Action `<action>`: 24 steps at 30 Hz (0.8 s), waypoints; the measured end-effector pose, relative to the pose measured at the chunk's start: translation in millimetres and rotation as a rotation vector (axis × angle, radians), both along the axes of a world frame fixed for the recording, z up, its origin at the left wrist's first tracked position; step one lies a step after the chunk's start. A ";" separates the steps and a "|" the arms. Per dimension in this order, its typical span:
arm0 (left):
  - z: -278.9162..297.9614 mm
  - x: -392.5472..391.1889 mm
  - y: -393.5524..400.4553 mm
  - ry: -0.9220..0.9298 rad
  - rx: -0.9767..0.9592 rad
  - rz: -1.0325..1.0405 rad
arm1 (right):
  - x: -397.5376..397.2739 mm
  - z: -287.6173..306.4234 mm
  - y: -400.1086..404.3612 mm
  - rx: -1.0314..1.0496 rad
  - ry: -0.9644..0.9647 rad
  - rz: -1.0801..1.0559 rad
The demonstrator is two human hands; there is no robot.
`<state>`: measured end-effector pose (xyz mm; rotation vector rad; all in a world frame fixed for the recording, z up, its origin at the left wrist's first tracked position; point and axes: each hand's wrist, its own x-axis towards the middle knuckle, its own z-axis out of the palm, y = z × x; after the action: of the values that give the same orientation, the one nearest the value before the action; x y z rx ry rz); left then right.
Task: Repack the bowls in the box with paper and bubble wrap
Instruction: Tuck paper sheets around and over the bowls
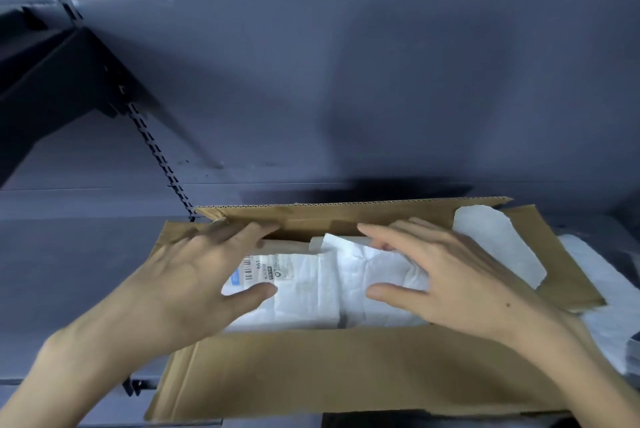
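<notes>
- Left hand lies spread over the left end of the open cardboard box, fingers straight and fanned, fingertips near the far flap and thumb on the white wrapped bundle; it grips nothing.
- A printed barcode label shows on the bundle just beside that thumb. The bowls themselves are hidden; judging by the task, they sit under this paper inside the box.
- To do this step well, press the wrapping down flat and evenly with both palms, so the padding settles around what is underneath rather than bunching in the middle.
- Pressure should stay gentle and broad: the contents are likely breakable, and a hard push on one spot could load a rim.
- Loose paper edges near the centre fold are worth tucking below the box rim before any flap comes over.
- Right hand is likewise spread and flat, fingers straight over the right half of the bundle, thumb resting on the paper, pinching nothing.
- Further right, a torn white paper sheet lies on the opened right flap, outside the cavity; it probably belongs inside as top padding.
- More white wrap, too blurred to name, lies on the shelf beside the box.
</notes>
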<state>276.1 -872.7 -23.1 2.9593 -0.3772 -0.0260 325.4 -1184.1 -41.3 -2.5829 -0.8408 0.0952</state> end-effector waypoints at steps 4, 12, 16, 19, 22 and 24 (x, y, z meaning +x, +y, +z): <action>24.0 -4.4 -26.9 -0.126 -0.151 -0.039 | -5.8 13.2 -27.2 0.184 -0.119 -0.091; 22.7 12.9 -140.7 -0.153 -0.500 -0.265 | -23.1 -1.7 -168.7 0.347 -0.376 -0.500; 13.1 27.1 -215.0 -0.105 -0.598 -0.371 | -32.2 -55.3 -245.7 0.270 -0.307 -0.842; 9.6 35.4 -262.4 -0.090 -0.597 -0.427 | -37.0 -96.7 -268.0 0.091 -0.113 -0.892; 10.3 39.0 -297.9 -0.085 -0.564 -0.485 | -34.0 -118.7 -266.8 -0.084 -0.061 -0.833; 11.1 38.2 -312.1 -0.087 -0.550 -0.505 | -27.5 -125.1 -261.4 -0.134 0.035 -0.808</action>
<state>314.3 -1184.7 -12.0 2.2681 -0.9589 0.1262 298.0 -1445.5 -166.4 -2.8252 0.2680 -0.0445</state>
